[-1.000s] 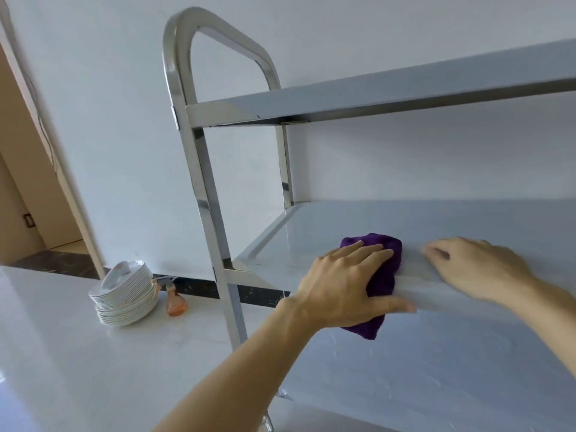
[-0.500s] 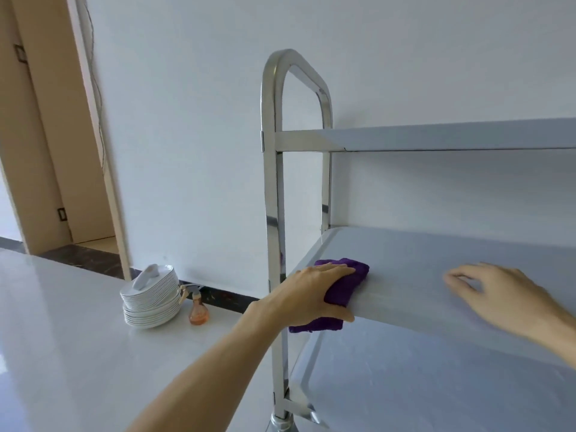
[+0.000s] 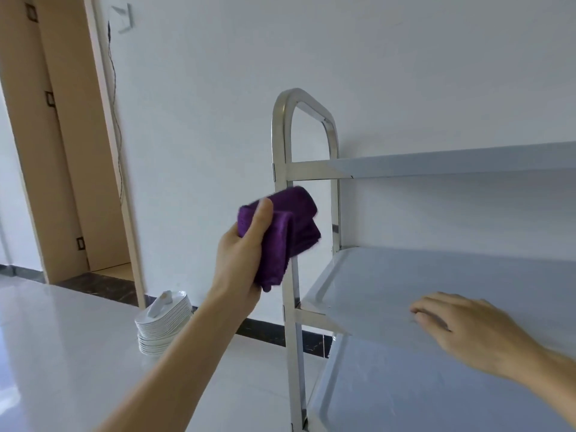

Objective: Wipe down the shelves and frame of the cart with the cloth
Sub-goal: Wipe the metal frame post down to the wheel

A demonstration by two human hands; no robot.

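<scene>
While gripping cloth (image 3: pixel 286 232), left hand (image 3: pixel 240 260)

Home/kitchen area: plate stack (image 3: pixel 163 322), steel cart (image 3: pixel 286 135)

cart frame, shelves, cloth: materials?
Cart frame: looks like polished stainless steel, mirror reflections. Middle shelf: probably brushed or satin steel, dull grey sheen. Purple cloth in the left hand: seemingly microfibre or terry, fuzzy folded pile.

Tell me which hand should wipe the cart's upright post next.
Left. The left hand already grips the purple cloth, raised beside the upright post. The right hand rests flat on the middle shelf and holds nothing.
</scene>
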